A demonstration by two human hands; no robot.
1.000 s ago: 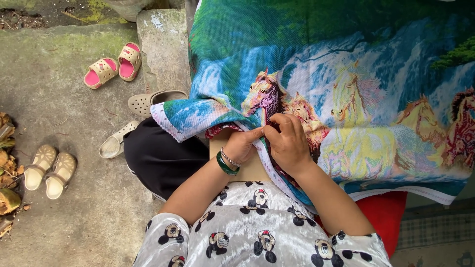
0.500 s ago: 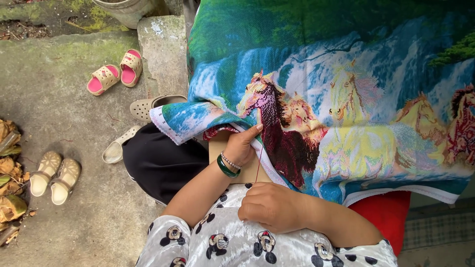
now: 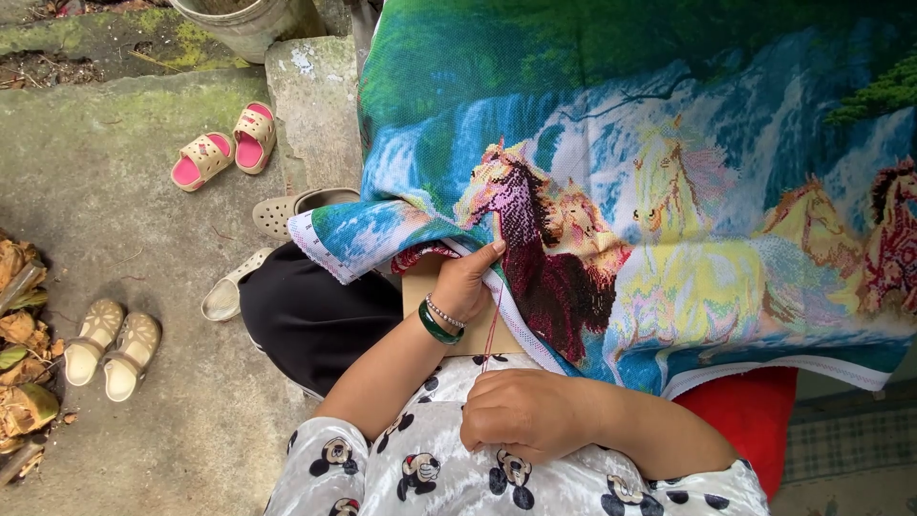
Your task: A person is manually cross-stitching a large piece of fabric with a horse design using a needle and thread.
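A mossy concrete floor (image 3: 124, 287) spreads out on the left, with a stone block (image 3: 310, 105) and the base of a pale bucket (image 3: 244, 24) at the top. A pair of pink sandals (image 3: 224, 148) lies near the block, a pair of cream sandals (image 3: 110, 349) lower down beside dry leaves (image 3: 19, 334), and grey slippers (image 3: 287, 212) sit just beside the person's black-clad leg.

Compared with one second ago, the right hand (image 3: 525, 413) has left the cloth: then it was pressed against the left hand at the stitching spot, half a second ago it was already drawn back toward the body, and now it sits low over the printed shirt, closed in a loose fist and pulling a dark red thread (image 3: 491, 330) taut. The thread runs up from the fist to the cloth. The left hand (image 3: 466, 279), wearing a green bangle and a bead bracelet, has stayed at the cloth's edge, fingers curled under the fabric and thumb on top, pinching it.

The embroidery cloth (image 3: 669, 191) covers the lap and fills the right of the view. It shows running horses, one maroon, others yellow and orange, before blue-white waterfalls and green trees. Its lower left edge is folded back, showing a white border. A brown board (image 3: 420, 287) lies under the left hand, and a red cushion (image 3: 745, 411) shows beneath the cloth's lower edge.
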